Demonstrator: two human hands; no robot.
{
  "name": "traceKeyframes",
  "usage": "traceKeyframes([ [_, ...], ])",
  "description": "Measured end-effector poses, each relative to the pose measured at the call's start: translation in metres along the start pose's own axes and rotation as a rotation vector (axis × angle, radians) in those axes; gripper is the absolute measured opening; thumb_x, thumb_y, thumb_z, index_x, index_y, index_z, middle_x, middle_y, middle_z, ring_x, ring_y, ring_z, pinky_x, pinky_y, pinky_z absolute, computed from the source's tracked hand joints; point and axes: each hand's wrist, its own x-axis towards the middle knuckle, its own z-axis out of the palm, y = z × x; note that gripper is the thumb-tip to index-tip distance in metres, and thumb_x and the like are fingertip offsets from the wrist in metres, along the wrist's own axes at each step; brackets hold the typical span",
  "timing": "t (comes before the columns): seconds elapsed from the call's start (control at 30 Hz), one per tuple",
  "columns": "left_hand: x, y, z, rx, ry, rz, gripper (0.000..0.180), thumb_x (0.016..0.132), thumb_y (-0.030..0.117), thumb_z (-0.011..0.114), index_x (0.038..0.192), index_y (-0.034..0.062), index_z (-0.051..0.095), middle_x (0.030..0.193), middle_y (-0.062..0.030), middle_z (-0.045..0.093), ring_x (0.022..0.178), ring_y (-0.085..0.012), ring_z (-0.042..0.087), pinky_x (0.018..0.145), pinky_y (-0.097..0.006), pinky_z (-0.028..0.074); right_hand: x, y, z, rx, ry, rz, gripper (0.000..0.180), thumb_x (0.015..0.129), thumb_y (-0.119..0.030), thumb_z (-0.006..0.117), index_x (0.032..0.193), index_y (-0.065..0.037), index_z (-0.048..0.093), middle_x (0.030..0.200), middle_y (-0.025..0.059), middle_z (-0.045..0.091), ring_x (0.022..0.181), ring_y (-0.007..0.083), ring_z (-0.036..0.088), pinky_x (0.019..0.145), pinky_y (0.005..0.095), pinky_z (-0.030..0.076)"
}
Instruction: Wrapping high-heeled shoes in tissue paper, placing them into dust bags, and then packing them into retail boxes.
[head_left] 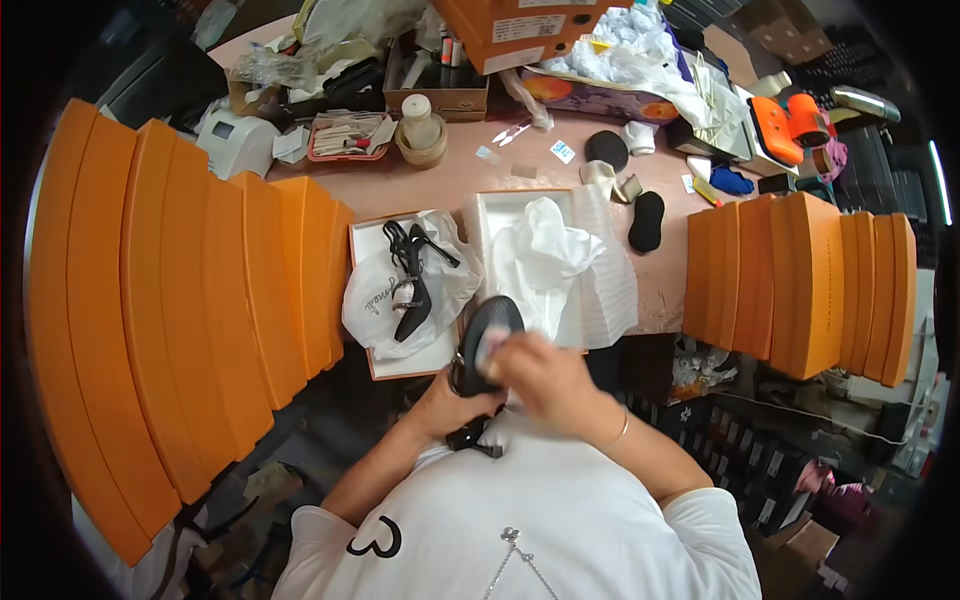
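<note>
Shoe (488, 322), black, high-heeled: in your left hand (448, 404), sole up, in front of your shirt (590, 500) and off the near edge of the tabletop (405, 186).

Risk, drop: should your left grip slacken under pressure on the sole, the shoe could tip and fall clear of the tabletop. Risk, snag: the heel (487, 451), close to your shirt, could catch the cloth if you turn the shoe. Risk, tangle: second shoe (414, 290), strappy, lies on a white bag (372, 308) in the left box half (417, 366); its straps could hook the bag if lifted carelessly.

Left hand: curled firmly round the shoe, some fingers hidden. Right hand (545, 376): blurred, fingers drawn in over the sole; a small pale patch shows at the fingertips, though whether they pinch it or merely press cannot be told.
</note>
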Motion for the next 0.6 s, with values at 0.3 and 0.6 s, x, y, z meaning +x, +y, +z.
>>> traceKeyframes([
  [0.3, -0.003, 0.005, 0.023, 0.063, 0.079, 0.089, 0.023, 0.079, 0.004, 0.069, 0.100, 0.0046, 0.057, 0.080, -0.0023, 0.059, 0.067, -0.0091, 0.055, 0.060, -0.025, 0.046, -0.021, -0.009, 0.000, -0.061, -0.031, 0.095, 0.020, 0.080, -0.012, 0.067, 0.099, -0.006, 0.061, 0.088, 0.0109, 0.057, 0.066, 0.0307, 0.060, 0.056, 0.0360, 0.050],
  [0.6, 0.001, 0.003, 0.031, 0.129, 0.072, 0.103, 0.026, 0.079, 0.004, 0.068, 0.103, 0.0038, 0.057, 0.082, -0.0027, 0.060, 0.067, -0.0088, 0.056, 0.062, -0.025, 0.047, -0.014, 0.005, -0.006, -0.011, 0.054, 0.034, 0.011, 0.082, -0.017, 0.060, 0.092, -0.012, 0.059, 0.080, 0.0071, 0.053, 0.061, 0.0287, 0.060, 0.050, 0.0382, 0.050],
])
